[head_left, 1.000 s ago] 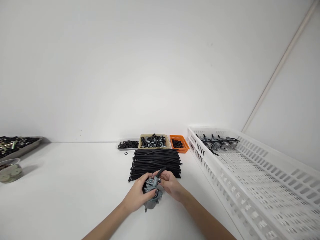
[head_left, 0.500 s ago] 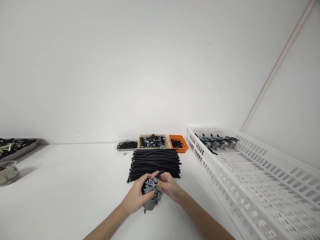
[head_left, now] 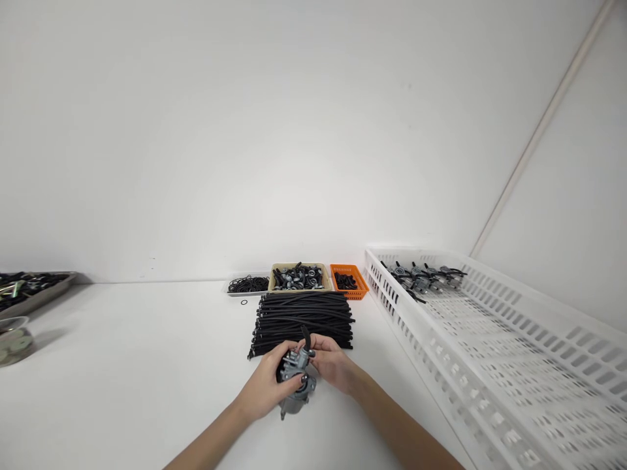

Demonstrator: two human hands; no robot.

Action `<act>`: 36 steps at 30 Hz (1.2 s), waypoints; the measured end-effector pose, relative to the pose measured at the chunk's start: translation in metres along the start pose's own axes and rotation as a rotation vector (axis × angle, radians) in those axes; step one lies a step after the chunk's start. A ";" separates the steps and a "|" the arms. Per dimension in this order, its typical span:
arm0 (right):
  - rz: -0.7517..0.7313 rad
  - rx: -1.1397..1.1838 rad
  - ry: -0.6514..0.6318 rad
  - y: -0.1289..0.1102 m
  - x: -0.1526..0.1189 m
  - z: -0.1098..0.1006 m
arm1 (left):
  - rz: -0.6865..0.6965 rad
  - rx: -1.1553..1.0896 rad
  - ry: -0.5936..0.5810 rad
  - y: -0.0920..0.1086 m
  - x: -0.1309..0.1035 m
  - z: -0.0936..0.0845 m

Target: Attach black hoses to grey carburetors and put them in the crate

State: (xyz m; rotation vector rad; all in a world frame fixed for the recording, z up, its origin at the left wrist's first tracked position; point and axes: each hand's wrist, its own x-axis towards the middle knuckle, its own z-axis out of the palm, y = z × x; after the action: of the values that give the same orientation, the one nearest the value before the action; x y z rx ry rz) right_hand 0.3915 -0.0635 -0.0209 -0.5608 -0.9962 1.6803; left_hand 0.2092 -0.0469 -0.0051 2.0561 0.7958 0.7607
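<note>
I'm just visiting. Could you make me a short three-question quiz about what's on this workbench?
1. What do both hands hold?
2. True or false: the orange basket stands left of the tan tray.
3. Which lies nearest the hands: A) white crate, B) stack of black hoses, C) rings tray?

Key:
1. A grey metal carburetor, held by the left hand and right hand.
2. False.
3. B.
</note>
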 end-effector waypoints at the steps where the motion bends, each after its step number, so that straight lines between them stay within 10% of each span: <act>1: -0.006 0.005 -0.011 0.000 0.000 0.000 | 0.000 0.000 0.000 0.000 0.000 0.000; 36: -0.067 -0.086 -0.007 0.007 0.003 -0.004 | 0.006 -0.020 -0.008 0.002 -0.001 -0.001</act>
State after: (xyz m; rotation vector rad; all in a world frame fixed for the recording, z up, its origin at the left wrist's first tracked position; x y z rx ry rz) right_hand 0.3895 -0.0600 -0.0282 -0.5723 -1.0845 1.5875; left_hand 0.2088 -0.0482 -0.0031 2.0437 0.7742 0.7602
